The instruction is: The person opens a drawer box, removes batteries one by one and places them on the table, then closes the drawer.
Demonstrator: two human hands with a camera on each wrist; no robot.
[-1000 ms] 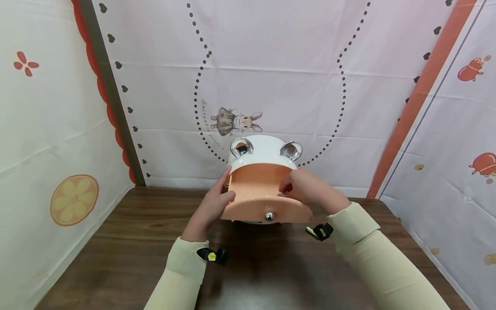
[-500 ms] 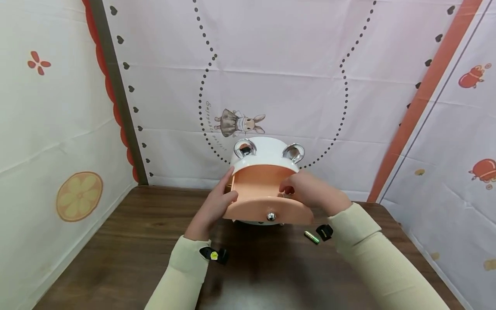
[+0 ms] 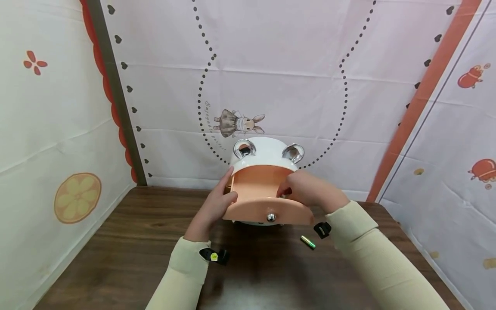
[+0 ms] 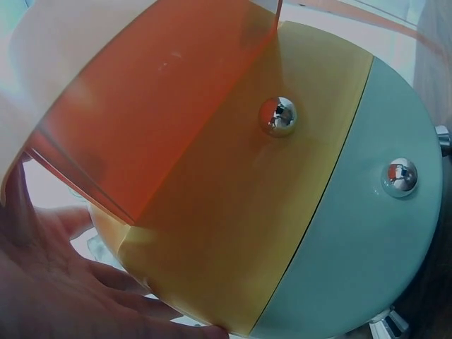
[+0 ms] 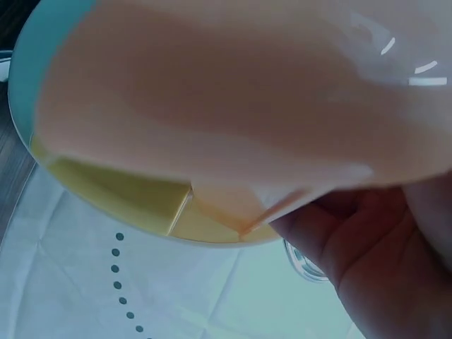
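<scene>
The white cabinet [image 3: 265, 150] stood on the worktop [image 3: 155, 219], two shiny ears [image 3: 293, 153] on its top and its peach drawer [image 3: 248, 211] pulled out at the front. At the cabinet's left side, the left hand [image 3: 213, 205] had its fingers spread loosely along the outer wall, its thumb at the drawer's left edge, wrapped round nothing. At the cabinet's right, the right hand [image 3: 313, 189] reached into the drawer, fingers bent downward (a tiny pale glint showed at their tips); whether they had hold of anything, I could not tell. A green-and-gold cylinder [image 3: 308, 242] lay in front of the cabinet, toward its right. Lower on the cabinet's face were a yellow panel [image 4: 219, 226] and, beneath it, a teal panel [image 4: 353, 233]. Behind the cabinet was a pale cloth [image 3: 271, 94] with a printed rabbit [image 3: 240, 123].
</scene>
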